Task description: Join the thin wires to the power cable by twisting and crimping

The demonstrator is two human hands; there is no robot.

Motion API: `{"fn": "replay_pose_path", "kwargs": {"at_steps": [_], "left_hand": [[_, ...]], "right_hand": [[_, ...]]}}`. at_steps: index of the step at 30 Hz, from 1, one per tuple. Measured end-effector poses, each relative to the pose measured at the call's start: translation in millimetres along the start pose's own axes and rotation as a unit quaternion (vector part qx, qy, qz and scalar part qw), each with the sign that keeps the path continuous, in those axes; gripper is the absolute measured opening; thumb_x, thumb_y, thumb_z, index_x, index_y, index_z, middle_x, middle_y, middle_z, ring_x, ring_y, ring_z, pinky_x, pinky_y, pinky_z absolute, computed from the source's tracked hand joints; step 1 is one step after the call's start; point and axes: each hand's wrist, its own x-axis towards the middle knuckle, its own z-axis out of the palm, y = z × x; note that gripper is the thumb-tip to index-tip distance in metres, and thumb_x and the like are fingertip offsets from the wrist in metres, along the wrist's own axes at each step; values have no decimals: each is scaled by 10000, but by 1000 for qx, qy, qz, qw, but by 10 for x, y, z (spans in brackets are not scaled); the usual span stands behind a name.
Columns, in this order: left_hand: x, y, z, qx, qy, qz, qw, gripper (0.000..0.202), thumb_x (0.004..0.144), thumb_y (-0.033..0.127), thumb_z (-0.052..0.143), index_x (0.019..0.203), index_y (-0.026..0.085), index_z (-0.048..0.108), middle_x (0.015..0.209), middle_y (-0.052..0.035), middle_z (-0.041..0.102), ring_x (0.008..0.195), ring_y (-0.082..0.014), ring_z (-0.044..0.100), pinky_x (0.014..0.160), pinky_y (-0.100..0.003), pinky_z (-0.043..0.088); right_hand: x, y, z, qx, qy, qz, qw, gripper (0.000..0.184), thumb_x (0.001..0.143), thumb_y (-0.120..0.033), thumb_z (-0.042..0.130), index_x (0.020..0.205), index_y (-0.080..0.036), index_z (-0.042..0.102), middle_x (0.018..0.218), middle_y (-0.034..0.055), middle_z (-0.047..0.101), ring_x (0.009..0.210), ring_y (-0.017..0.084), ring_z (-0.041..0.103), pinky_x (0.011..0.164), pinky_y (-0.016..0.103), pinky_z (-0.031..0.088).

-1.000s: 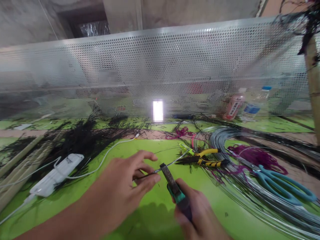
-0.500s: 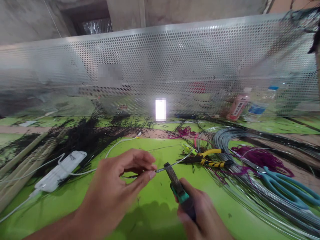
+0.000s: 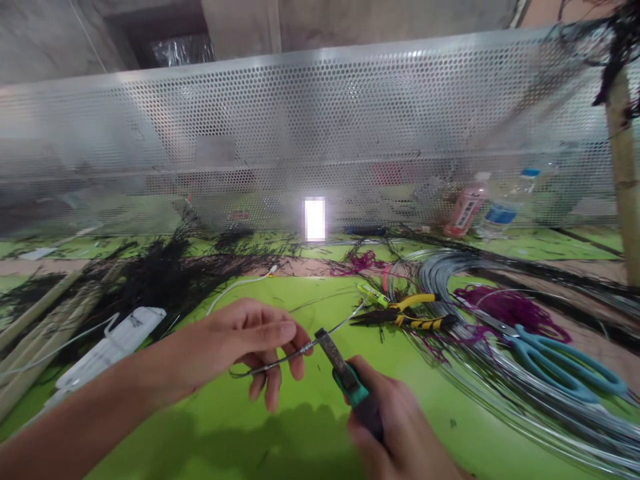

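A thin metal wire (image 3: pixel 345 321) crosses the middle of the view, with a small coil wound around it and a dark loop at its left end. My right hand (image 3: pixel 395 413) is wrapped around the handles of pliers (image 3: pixel 336 360) with green and dark grips. Their worn metal jaws clamp the wire just right of the coil. Around the left stretch of the wire is my left hand (image 3: pixel 255 340). Its fingers are spread, the thumb above the wire and fingertips behind and below it; light contact at the fingers cannot be made out.
Yellow-and-black pliers (image 3: pixel 405 315) lie right of the wire beside a yellow-green marker-like item (image 3: pixel 373 294). Farther right are blue scissors (image 3: pixel 560 367), coiled wire (image 3: pixel 440 273) and purple string (image 3: pixel 515 310). A white power strip (image 3: pixel 110 347) and black fibres (image 3: pixel 155 287) lie left. Perforated metal (image 3: pixel 310 133) stands behind.
My left hand has let go of its pinch near the coil and turned, fingers spreading below the wire. The right-hand pliers stay on the wire. The view has shifted slightly.
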Motion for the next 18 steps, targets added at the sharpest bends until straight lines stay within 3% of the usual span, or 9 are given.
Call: {"fn": "replay_pose_path", "kwargs": {"at_steps": [5,9,12,15,17,18], "left_hand": [[90,7,-68,-23,-82,-24,996,309,895,436,721,971,136,718,755,-22,680,521,-67,637,467,-131,458],[105,51,-51,-7,-97,-56,994,334,862,470,742,911,140,723,695,-9,652,518,-71,617,472,-137,463],[95,87,-15,21,-77,-54,995,285,845,437,761,893,161,708,710,5,666,578,-87,640,557,-165,513],[56,104,66,140,-24,-32,989,248,885,432,711,908,185,714,724,16,681,642,-105,649,621,-187,517],[22,96,140,302,46,13,952,269,932,452,639,878,203,728,684,18,678,622,-119,629,564,-194,462],[5,86,178,392,89,54,914,290,947,458,612,858,211,736,666,14,680,606,-131,619,539,-212,434]], "right_hand": [[55,-79,-54,12,-8,44,999,200,756,-158,477,900,-219,602,696,30,658,593,185,605,564,278,479],[65,-47,12,24,-20,54,998,167,729,-170,480,844,-225,588,599,0,584,504,163,531,509,259,430],[-4,41,119,25,14,36,999,232,746,-190,468,919,-210,621,651,20,622,528,174,554,525,270,449],[-121,143,228,11,62,31,998,388,814,-240,475,1168,-172,619,810,70,697,666,206,635,632,307,524],[-182,191,278,4,81,34,996,461,853,-273,483,1292,-163,570,876,83,709,728,217,653,684,324,548],[-199,204,292,2,87,31,996,471,870,-277,478,1322,-168,551,891,83,709,739,217,656,694,326,552]]}}
